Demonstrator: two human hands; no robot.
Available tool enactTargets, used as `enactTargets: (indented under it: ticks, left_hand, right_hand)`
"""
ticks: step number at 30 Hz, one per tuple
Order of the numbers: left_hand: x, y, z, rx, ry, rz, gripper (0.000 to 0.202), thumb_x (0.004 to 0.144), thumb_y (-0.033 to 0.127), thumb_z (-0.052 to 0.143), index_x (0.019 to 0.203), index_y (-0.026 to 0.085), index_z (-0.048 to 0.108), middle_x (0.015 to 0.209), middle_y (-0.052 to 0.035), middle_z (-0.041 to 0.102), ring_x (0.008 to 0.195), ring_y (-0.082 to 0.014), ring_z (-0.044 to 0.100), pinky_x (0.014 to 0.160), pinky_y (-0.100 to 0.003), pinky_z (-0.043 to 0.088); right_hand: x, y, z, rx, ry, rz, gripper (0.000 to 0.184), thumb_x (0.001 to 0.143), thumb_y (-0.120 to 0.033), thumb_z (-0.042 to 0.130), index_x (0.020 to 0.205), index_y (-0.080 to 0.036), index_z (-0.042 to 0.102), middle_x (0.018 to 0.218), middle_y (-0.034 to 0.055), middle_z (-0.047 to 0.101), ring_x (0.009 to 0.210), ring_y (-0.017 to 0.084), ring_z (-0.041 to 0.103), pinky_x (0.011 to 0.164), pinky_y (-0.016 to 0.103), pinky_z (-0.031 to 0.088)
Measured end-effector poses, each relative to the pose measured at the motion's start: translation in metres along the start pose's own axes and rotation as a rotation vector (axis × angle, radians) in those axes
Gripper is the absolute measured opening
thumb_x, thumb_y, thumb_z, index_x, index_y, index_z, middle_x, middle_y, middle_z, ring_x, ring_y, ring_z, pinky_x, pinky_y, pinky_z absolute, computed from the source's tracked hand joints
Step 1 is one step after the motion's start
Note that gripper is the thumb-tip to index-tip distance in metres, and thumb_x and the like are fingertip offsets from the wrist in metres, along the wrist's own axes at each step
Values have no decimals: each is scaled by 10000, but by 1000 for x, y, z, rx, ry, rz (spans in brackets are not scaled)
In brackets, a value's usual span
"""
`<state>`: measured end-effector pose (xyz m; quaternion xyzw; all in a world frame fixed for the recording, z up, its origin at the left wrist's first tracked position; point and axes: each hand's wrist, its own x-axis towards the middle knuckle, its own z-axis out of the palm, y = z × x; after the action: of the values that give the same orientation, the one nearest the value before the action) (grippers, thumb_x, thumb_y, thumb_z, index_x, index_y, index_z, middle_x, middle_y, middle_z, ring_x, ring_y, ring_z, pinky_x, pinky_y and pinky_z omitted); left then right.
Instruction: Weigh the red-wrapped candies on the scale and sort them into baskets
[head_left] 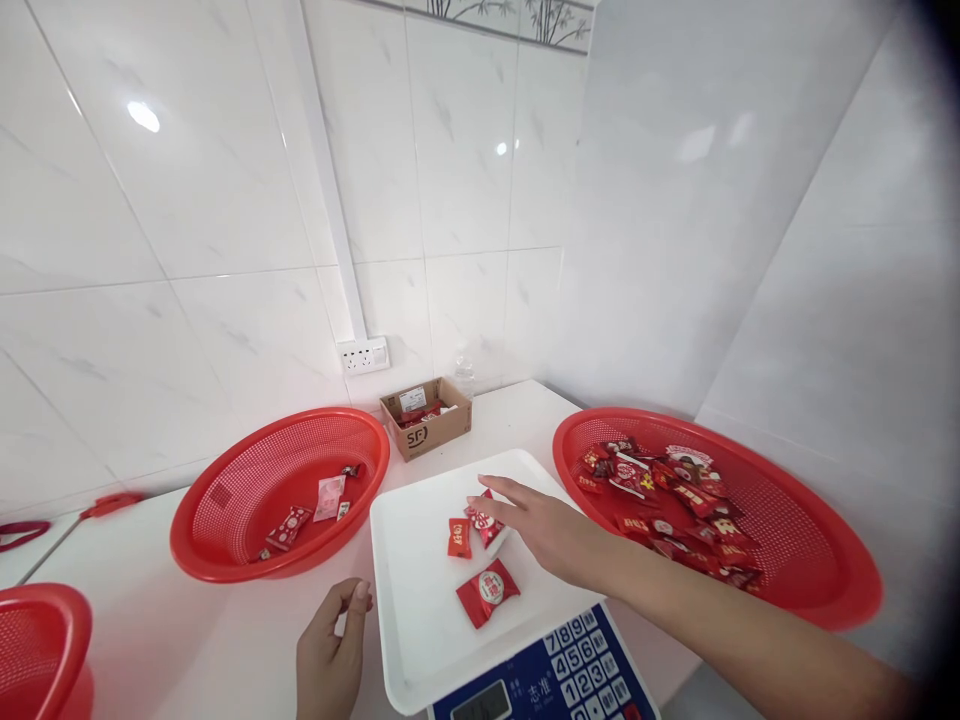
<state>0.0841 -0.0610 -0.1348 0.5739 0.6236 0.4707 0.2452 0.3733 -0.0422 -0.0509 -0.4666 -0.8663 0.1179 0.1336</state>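
Observation:
My right hand (555, 525) reaches over the white tray (409, 640) of a scale, fingers stretched out and apart. Its fingertips lie over a red-and-white wrapped candy (484, 520), partly covering it. Beside that candy is a small red wrapped candy (459, 538). Closer to me on the tray lies a larger red candy (489, 592) with a round pale label. My left hand (334, 640) rests just left of the tray, its thumb and fingers curled together with nothing visible in them.
Right of the scale, a red basket (847, 580) holds many wrapped candies. Another red basket (195, 550) at left holds several pieces; part of a third basket (71, 620) shows lower left. A cardboard box (442, 435) stands behind. The scale's blue keypad (581, 665) faces me.

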Motion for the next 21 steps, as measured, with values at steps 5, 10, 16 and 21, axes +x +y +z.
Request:
enactTargets:
  ticks: [5, 10, 16, 21]
  left_hand:
    - [0, -1, -1, 12, -18, 6, 428, 745, 612, 471, 739, 212, 621, 710, -30, 653, 693, -191, 619, 607, -243, 489]
    - [1, -2, -2, 2, -18, 13, 422, 748, 610, 470, 737, 213, 613, 703, -31, 651, 693, -194, 622, 596, -245, 493]
    - [1, -1, -1, -2, -21, 17, 438, 735, 624, 471, 729, 216, 631, 700, -25, 658, 683, -183, 625, 596, -235, 491]
    - [0, -1, 0, 6, -11, 29, 437, 739, 615, 471, 733, 206, 628, 715, -38, 661, 685, -195, 621, 609, -252, 495]
  right_hand:
    - [1, -4, 0, -56, 22, 3, 726, 712, 65, 375, 1370, -243, 376, 1477, 89, 269, 1297, 226, 348, 987, 363, 406]
    - [1, -12, 4, -80, 50, -67, 413, 916, -243, 372, 1318, -196, 458, 1407, 123, 383, 1295, 225, 341, 1036, 390, 348]
    - [-3, -17, 9, -32, -68, -96, 628, 871, -578, 340, 1374, -204, 379, 1470, 153, 270, 1373, 301, 120, 1085, 539, 149]
    - [-1, -18, 12, -18, -151, -102, 661, 855, -623, 313, 1372, -215, 376, 1481, 158, 234, 1376, 311, 82, 1072, 575, 80]
